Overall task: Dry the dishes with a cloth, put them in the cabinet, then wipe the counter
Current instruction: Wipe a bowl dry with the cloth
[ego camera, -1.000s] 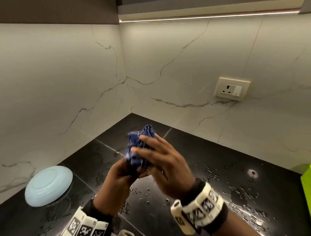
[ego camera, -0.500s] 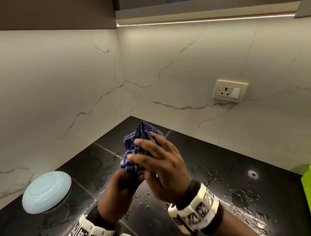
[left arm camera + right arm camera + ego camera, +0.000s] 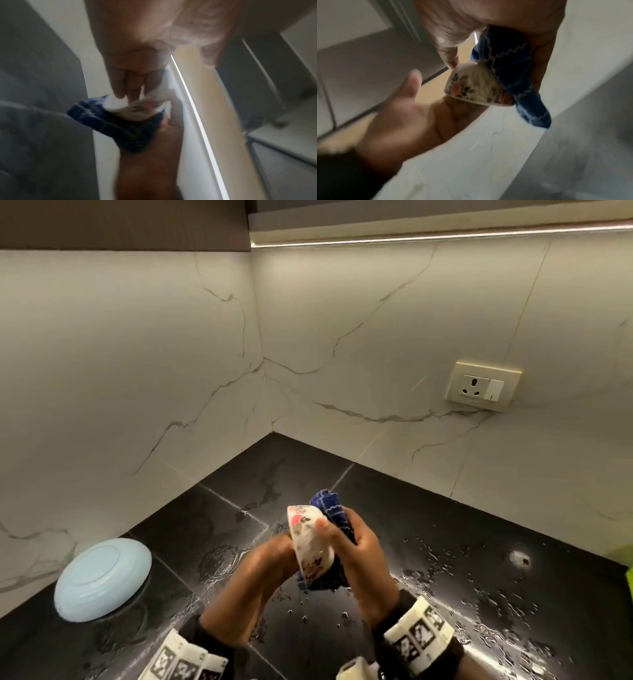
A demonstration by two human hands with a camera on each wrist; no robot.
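Above the wet black counter (image 3: pixel 445 525) I hold a small white bowl (image 3: pixel 310 542) with a flower pattern, tipped on its side. My left hand (image 3: pixel 267 577) cups it from the left and below, fingers curled under it. My right hand (image 3: pixel 359 553) grips a blue checked cloth (image 3: pixel 329 505) against the bowl's far side, thumb on the rim. The blurred left wrist view shows my left fingers (image 3: pixel 123 86) on the bowl (image 3: pixel 137 109) over the cloth (image 3: pixel 120 128). In the right wrist view the cloth (image 3: pixel 513 75) wraps one side of the bowl (image 3: pixel 471 86).
A light blue plate (image 3: pixel 102 580) lies upside down on the counter at the left, by the marble wall. Water drops (image 3: pixel 479 594) cover the counter on the right. A wall socket (image 3: pixel 483 386) sits at the back right. Something green (image 3: pixel 628 563) shows at the right edge.
The cloth covered the bowl before; now it has slid behind it and the bowl's flowered side shows. Both hands sit lower in the view, and my head has tilted up.
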